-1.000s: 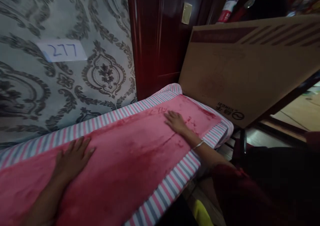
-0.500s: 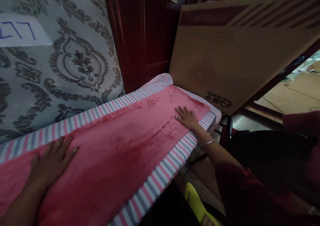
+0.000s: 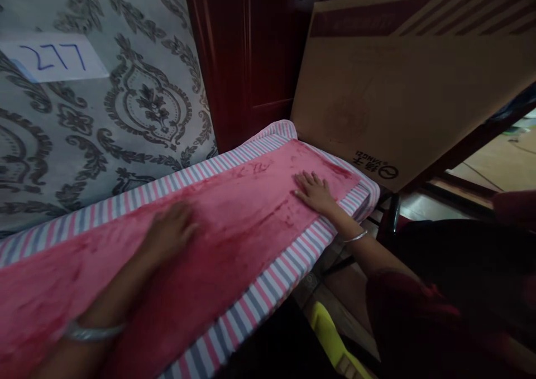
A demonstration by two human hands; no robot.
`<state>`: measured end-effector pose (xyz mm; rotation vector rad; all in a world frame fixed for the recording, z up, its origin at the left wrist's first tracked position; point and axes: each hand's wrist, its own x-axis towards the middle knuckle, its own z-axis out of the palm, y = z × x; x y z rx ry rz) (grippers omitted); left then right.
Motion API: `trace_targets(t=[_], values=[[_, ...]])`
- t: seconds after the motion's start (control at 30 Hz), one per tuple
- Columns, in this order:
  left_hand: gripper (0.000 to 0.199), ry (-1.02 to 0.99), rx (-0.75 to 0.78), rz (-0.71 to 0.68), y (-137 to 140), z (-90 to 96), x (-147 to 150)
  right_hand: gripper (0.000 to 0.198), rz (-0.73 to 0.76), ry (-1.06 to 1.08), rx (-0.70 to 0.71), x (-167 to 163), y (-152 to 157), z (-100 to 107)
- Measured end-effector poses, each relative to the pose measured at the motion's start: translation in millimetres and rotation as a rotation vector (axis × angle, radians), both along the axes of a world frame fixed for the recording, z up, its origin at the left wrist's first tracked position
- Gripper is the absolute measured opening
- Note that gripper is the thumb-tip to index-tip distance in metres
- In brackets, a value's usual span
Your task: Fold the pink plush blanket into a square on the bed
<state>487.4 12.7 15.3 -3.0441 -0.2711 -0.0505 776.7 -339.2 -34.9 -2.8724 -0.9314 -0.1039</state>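
A long pink plush cloth (image 3: 234,217) lies spread over a board with a striped cover (image 3: 251,306) in white, pink and grey. Darker streaks and creases mark its pile. My right hand (image 3: 315,193) rests flat near the cloth's far right end, fingers spread, holding nothing. Over the middle-left part of the cloth is my left hand (image 3: 171,231), smeared by motion. Its fingers are too blurred to read, and whether it touches the cloth I cannot tell. Each wrist wears a silver bangle.
Patterned wallpaper (image 3: 146,100) with a paper marked 277 (image 3: 62,58) rises behind the board. A dark red wooden door (image 3: 234,61) and a large cardboard box (image 3: 377,89) stand at its far end. Something yellow (image 3: 329,334) is below the board's front edge.
My left hand has moved right and away from me along the cloth, from lying flat at the left. My right hand stays at the same spot on the cloth. The view has shifted slightly left.
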Motion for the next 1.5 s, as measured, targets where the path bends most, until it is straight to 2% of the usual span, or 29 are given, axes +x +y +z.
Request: trace_targets(t=[0.07, 0.1, 0.13, 0.2, 0.3, 0.37, 0.43, 0.5, 0.57, 0.63, 0.7, 0.8, 0.87, 0.93, 0.97, 1.03, 1.1, 1.17, 1.23, 1.33, 1.43, 1.5], values=[[0.062, 0.087, -0.074, -0.172, -37.6, -1.3, 39.2, 0.071, 0.055, 0.002, -0.006, -8.6, 6.1, -5.4], [0.061, 0.096, -0.086, -0.222, -50.4, -3.6, 57.0, 0.072, 0.064, 0.001, -0.018, -12.1, 7.7, -8.5], [0.061, 0.093, -0.087, -0.215, -57.6, -6.8, 72.1, 0.072, 0.063, -0.004, -0.032, -14.8, 8.5, -11.3], [0.063, 0.075, -0.074, -0.098, -55.7, -14.6, 91.9, 0.072, 0.048, -0.018, -0.050, -17.9, 7.7, -15.3], [0.065, 0.054, -0.058, 0.076, -33.4, -23.0, 99.1, 0.073, 0.043, -0.023, -0.054, -18.6, 5.0, -16.9], [0.066, 0.061, -0.067, 0.128, -27.8, -21.9, 99.5, 0.073, 0.045, -0.036, -0.045, -18.6, 4.4, -17.0], [0.068, 0.045, -0.081, 0.132, -38.8, -16.3, 106.0, 0.072, 0.044, -0.052, -0.029, -19.0, 4.6, -17.9], [0.068, 0.008, -0.090, -0.003, -61.7, -10.7, 122.2, 0.072, 0.045, -0.069, -0.019, -19.7, 4.9, -19.4], [0.066, 0.013, -0.100, -0.246, -84.0, -9.0, 144.6, 0.072, 0.045, -0.083, -0.018, -20.3, 4.9, -20.8], [0.066, 0.073, -0.117, -0.375, -92.4, -12.3, 165.9, 0.072, 0.043, -0.090, -0.020, -20.4, 4.5, -21.4], [0.066, 0.122, -0.124, -0.308, -80.8, -18.0, 178.8, 0.072, 0.044, -0.086, -0.017, -20.2, 4.1, -21.5], [0.066, 0.113, -0.096, -0.087, -39.0, -22.4, 178.7, 0.073, 0.056, -0.077, 0.006, -20.0, 4.0, -21.2], [0.066, 0.103, -0.075, 0.062, -15.8, -18.5, 173.4, 0.073, 0.059, -0.069, 0.024, -20.4, 4.5, -21.0], [0.068, 0.054, -0.047, 0.146, -11.6, -10.7, 174.0, 0.073, 0.057, -0.058, 0.038, -21.1, 5.3, -20.7], [0.069, 0.018, -0.033, 0.125, -17.8, -6.8, 178.4, 0.073, 0.056, -0.050, 0.042, -21.4, 5.8, -20.5], [0.070, -0.030, -0.020, -0.048, -42.8, -2.4, 195.4, 0.074, 0.056, -0.039, 0.048, -21.8, 6.8, -19.9], [0.068, 0.006, -0.056, -0.256, -73.3, -3.8, 219.5, 0.074, 0.056, -0.035, 0.050, -21.5, 7.6, -19.2], [0.066, 0.065, -0.107, -0.346, -94.1, -9.8, 243.3, 0.074, 0.054, -0.038, 0.050, -21.1, 8.4, -18.9], [0.065, 0.090, -0.129, -0.311, -95.9, -16.8, 260.9, 0.074, 0.052, -0.038, 0.049, -21.6, 9.1, -19.2], [0.066, 0.097, -0.128, -0.127, -67.9, -21.1, 271.9, 0.074, 0.048, -0.023, 0.045, -25.0, 10.1, -19.5], [0.064, 0.081, -0.105, 0.089, -36.6, -13.8, 274.2, 0.076, 0.053, 0.029, 0.043, -23.3, 9.6, -13.7], [0.065, 0.014, -0.088, 0.117, -33.2, -6.1, 280.1, 0.073, 0.082, 0.081, 0.086, -11.2, 7.1, -4.1]])
